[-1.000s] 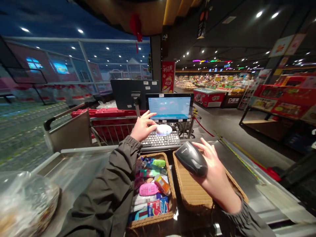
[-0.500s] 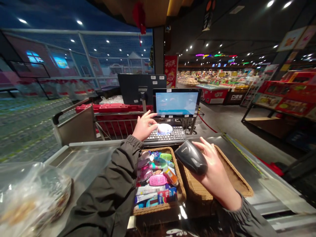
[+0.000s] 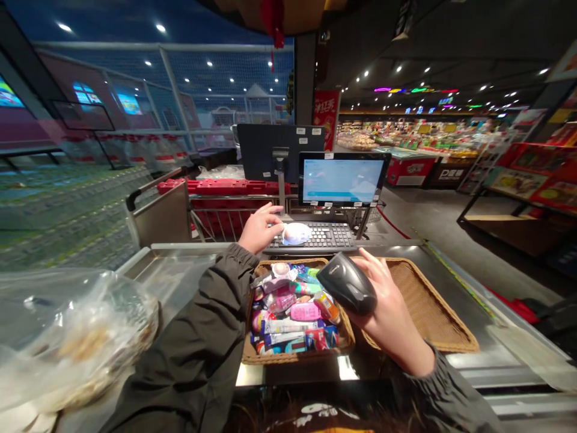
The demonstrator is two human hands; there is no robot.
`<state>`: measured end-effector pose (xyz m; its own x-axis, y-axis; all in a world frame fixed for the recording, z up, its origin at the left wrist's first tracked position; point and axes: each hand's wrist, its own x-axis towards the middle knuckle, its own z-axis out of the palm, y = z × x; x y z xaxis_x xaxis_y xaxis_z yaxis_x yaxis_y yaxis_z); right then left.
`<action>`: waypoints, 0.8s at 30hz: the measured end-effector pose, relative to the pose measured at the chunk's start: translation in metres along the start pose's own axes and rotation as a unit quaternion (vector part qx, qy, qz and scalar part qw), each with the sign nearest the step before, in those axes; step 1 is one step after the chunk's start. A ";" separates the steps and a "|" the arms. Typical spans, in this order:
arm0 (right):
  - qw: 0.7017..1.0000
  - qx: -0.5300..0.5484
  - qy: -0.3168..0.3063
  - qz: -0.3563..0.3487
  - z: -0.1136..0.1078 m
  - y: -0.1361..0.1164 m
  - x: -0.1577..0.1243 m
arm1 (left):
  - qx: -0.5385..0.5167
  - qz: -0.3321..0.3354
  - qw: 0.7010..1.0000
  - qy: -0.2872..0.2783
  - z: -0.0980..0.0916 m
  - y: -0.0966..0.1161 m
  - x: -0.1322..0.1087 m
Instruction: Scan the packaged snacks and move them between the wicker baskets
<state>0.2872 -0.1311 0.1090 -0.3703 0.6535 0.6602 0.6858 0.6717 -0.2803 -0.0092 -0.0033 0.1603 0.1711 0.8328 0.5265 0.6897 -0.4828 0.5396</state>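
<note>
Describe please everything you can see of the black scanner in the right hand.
The barcode scanner is a black handheld unit that looks like plastic, with a rounded, glossy head and small pale lettering on top. The right hand grips it from below and behind, fingers wrapped around its far side. It is held in the air, tilted, head pointing left and down, above the gap between the two wicker baskets. Its handle is hidden by the hand.

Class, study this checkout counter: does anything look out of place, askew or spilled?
Nothing is spilled or damaged. One oddity: a round whitish item lies on the keyboard, covering keys beside the left hand. The right hand holds the scanner over two baskets: one crammed with small packets, the other bare.
</note>
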 end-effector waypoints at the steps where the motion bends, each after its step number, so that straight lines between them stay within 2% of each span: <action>1: 1.000 0.001 -0.002 0.001 0.001 -0.003 0.000 | 0.001 0.002 1.000 -0.001 -0.002 -0.001 -0.003; 13: 1.000 0.000 -0.010 -0.011 0.015 -0.031 -0.005 | -0.006 0.013 1.000 0.014 -0.032 -0.016 -0.039; 19: 1.000 0.004 -0.027 -0.014 0.016 -0.038 -0.010 | -0.018 0.008 1.000 0.004 -0.033 -0.020 -0.043; 24: 0.999 0.027 -0.035 0.004 0.018 -0.043 -0.016 | -0.016 -0.016 0.999 -0.044 -0.027 -0.030 -0.053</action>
<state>0.2524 -0.1641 0.0978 -0.4095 0.6800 0.6082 0.6549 0.6832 -0.3230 -0.0582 -0.0402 0.1336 0.2110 0.8675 0.4504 0.6737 -0.4629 0.5760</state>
